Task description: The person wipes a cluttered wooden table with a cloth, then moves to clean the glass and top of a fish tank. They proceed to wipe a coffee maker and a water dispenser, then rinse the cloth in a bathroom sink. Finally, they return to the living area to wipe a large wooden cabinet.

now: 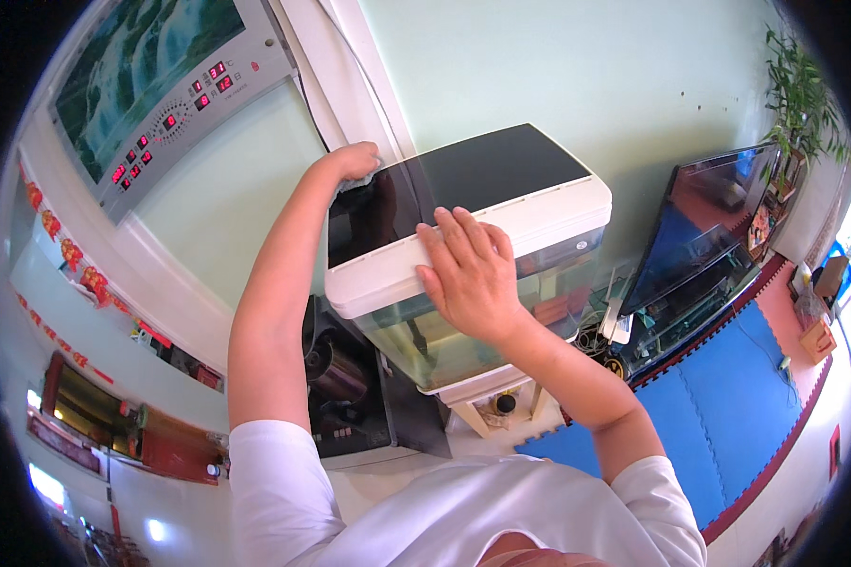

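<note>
Far left: a framed landscape wall panel [151,66] with small red digit displays is mounted on the pale green wall; strings of red ornaments [66,250] are hung below it.

Left of centre: the left hand [352,161] is closed over a small grey cloth [357,181], pressed on the far left corner of the glossy black lid top [463,180]. The cloth is mostly hidden under the fingers.

Centre: a rectangular glass fish tank [463,331] is capped by a white plastic hood [539,217]. Greenish water is held in the tank; a dark fitting is seen inside, but any fish cannot be told. The tank is carried on a pale stand [473,387].

Just right of centre: the right hand [468,274] is laid flat and wide, fingers spread, on the near edge of the hood, nothing being gripped.

Below the tank, left: a dark tray [345,397] holding a round metal kettle-like vessel [336,373] is set.

Right: a flat black television screen [704,227] is stood on a low glass cabinet [690,321]; blue floor mats [728,416] are laid near it, and a green potted plant [804,94] is placed far right.

Risk, as judged: hard pressure on the hood could shift or tip it on the tank, and water could be spilled toward the cables [596,335] just beside the tank.
</note>
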Demonstrator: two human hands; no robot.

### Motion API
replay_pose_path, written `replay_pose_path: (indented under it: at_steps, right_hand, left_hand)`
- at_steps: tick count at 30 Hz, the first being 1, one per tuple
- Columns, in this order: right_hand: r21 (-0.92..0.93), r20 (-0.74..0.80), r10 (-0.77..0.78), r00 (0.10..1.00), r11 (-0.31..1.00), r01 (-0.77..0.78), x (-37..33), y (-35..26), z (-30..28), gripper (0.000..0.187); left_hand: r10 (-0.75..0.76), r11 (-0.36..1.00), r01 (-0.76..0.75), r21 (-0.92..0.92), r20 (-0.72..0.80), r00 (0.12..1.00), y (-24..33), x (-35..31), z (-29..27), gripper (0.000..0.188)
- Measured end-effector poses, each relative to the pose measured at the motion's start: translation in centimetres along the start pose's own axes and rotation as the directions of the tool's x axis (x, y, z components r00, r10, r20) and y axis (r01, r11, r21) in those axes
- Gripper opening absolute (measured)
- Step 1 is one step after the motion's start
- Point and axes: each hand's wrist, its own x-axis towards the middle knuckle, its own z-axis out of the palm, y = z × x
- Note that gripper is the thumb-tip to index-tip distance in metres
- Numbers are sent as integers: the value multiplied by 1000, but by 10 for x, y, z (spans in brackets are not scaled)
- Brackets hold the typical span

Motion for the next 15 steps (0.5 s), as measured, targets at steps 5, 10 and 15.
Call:
replay_pose_path:
  at_steps: [5, 10, 15]
  right_hand:
    - [115, 26, -47, 999, 992, 43, 0, 7, -8, 44]
    - [345, 69, -116, 991, 935, 85, -4, 34, -24, 41]
    - [467, 12, -97, 995, 880, 80, -13, 65, -64, 40]
  left_hand:
    - [-26, 998, 28, -58, 27, 999, -3, 12, -1, 36]
    - [-19, 935, -11, -354, -81, 997, 61, 9, -4, 36]
    - [72, 986, -86, -143, -98, 993, 73, 60, 14, 32]
